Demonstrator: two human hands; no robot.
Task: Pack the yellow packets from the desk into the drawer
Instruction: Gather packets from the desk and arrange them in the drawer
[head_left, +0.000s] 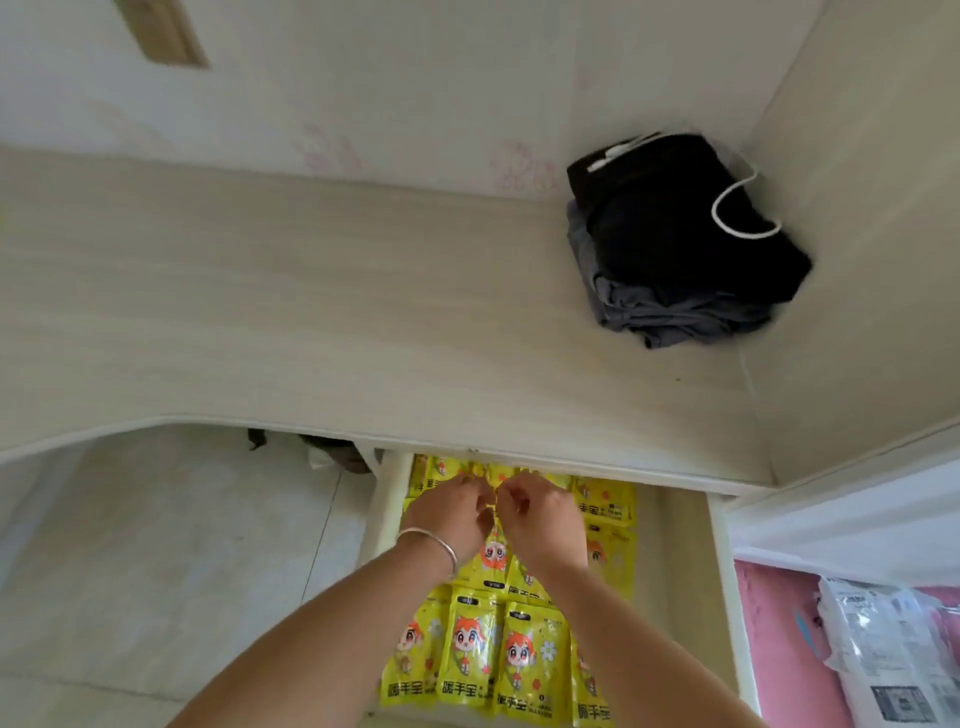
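The pull-out white wooden drawer (724, 571) is open at 6 o'clock, just under the front edge of the pale wooden worktop (311, 312). Rows of flat yellow plastic packets with a cartoon face (522, 660) lie side by side in it. I see no yellow packets on the worktop now, so I think the packing is almost done.

Both hands reach into the back of the drawer, at 12 o'clock from the rows. The left hand (447, 514), with a silver bangle (434, 545) on its wrist, and the right hand (540, 514) meet in the middle. Their fingers are curled, and each grip seems to pinch the top edge of one yellow packet between them. It is a bit blurry there, so I am not fully sure.

The packets look light, thin and bendy. Their skin looks shiny, so they may slip. I think it is best to hold one by an edge or a corner and lay it down flat.

A pile of folded black and grey clothes with a white cord (680, 244) sits on the worktop at 2 o'clock. A clear plastic bag with white paper (893, 654) lies at 4 o'clock.
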